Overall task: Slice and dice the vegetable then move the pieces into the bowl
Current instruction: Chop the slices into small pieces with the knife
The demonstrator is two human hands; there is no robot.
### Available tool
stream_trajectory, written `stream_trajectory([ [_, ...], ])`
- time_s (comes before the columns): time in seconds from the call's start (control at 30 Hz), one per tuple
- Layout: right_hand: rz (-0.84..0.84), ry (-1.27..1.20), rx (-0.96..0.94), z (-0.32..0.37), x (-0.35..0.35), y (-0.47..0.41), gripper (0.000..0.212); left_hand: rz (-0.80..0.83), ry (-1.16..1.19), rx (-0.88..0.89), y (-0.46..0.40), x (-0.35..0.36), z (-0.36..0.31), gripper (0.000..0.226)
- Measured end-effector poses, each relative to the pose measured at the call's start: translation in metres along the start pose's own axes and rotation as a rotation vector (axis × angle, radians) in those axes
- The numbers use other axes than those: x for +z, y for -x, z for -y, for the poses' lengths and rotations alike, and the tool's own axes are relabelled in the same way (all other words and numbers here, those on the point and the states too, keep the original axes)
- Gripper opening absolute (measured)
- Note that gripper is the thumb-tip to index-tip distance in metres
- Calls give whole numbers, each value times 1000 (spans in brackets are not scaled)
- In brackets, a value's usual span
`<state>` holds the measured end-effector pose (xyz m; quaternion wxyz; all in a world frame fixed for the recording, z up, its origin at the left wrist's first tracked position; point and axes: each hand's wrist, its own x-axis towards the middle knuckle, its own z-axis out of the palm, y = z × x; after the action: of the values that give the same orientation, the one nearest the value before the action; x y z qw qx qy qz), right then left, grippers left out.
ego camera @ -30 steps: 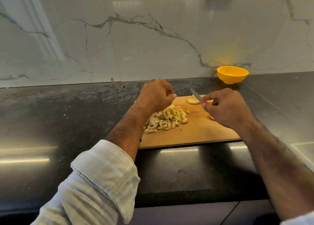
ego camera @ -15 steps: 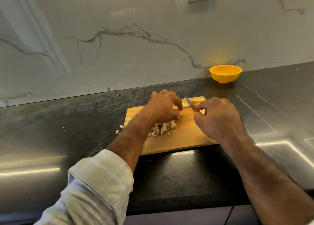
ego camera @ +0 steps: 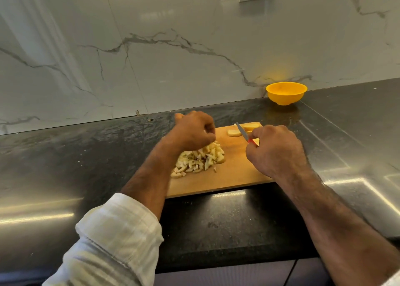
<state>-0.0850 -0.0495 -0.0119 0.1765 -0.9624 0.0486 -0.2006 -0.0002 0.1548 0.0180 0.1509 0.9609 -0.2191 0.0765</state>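
Wooden cutting board (ego camera: 233, 173) lies on the dark desk (ego camera: 65, 156), bearing a heap of pale diced vegetable pieces (ego camera: 200, 159) at its left part and uncut slices (ego camera: 234, 132) near its far edge. Left hand (ego camera: 192, 131) hovers over the heap's far end, fingers curled under; whether it pinches any pieces I cannot tell. Right hand (ego camera: 275, 151) grips a red-handled knife (ego camera: 243, 132), blade angled up toward the slices; yellow bowl (ego camera: 286, 93) stands well apart by the marble wall.
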Motion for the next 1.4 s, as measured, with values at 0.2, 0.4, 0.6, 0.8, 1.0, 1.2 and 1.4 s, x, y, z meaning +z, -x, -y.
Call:
stream_trajectory([
  [0.2, 18, 2, -13, 3, -2, 1, 32, -37, 36, -60, 6, -16, 31, 32],
  [0.4, 33, 33, 28, 3, 1, 0, 31, -239, -72, 18, -10, 8, 13, 25],
  [0.6, 39, 42, 73, 1, 1, 0, 32, 224, -205, 62, -33, 40, -40, 55],
  [0.8, 64, 48, 84, 3, 1, 2, 34, 328, -301, 24, -41, 41, -48, 43],
  [1.0, 122, 49, 121, 8, -5, 1, 35, 271, -263, -7, -32, 28, -32, 36],
  [1.2, 163, 73, 124, 11, -7, 2, 35, 175, -124, 32, -27, 30, -22, 29],
  [1.4, 204, 87, 134, 13, -7, 1, 35, 166, -106, -12, -32, 40, -22, 43],
])
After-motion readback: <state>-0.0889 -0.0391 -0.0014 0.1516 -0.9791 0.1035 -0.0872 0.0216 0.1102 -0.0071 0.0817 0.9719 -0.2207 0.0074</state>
